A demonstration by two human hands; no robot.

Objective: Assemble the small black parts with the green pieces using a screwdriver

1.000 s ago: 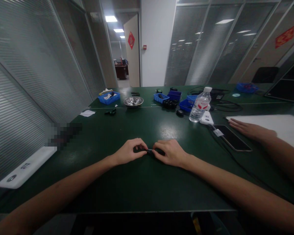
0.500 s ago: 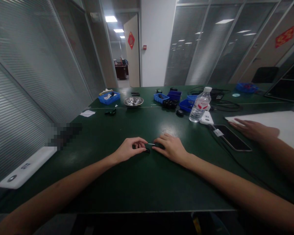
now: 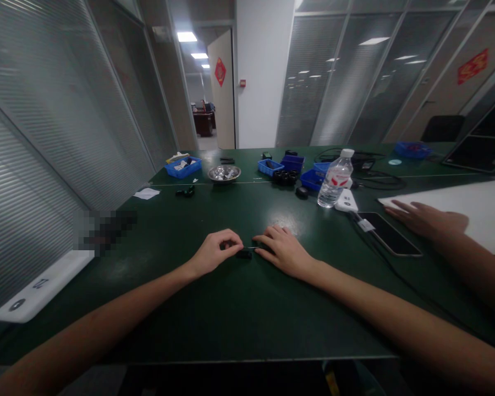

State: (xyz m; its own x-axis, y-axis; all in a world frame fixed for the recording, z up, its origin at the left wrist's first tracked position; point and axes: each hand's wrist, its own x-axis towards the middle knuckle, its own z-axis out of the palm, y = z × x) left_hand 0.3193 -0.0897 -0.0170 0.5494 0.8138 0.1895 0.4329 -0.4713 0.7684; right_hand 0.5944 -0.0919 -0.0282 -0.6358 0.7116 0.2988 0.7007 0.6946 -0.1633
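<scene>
At the middle of the bench [image 3: 239,319], well back from its near edge, a thin metal rod [image 3: 251,247] is seen between the hands, with a small black part [image 3: 244,254] just beside it. The left hand's [image 3: 215,253] thumb and forefinger are pressed together at the rod's left end. By the right hand [image 3: 284,250] a dark piece is partly covered; whether its fingers are clamped cannot be told.
</scene>
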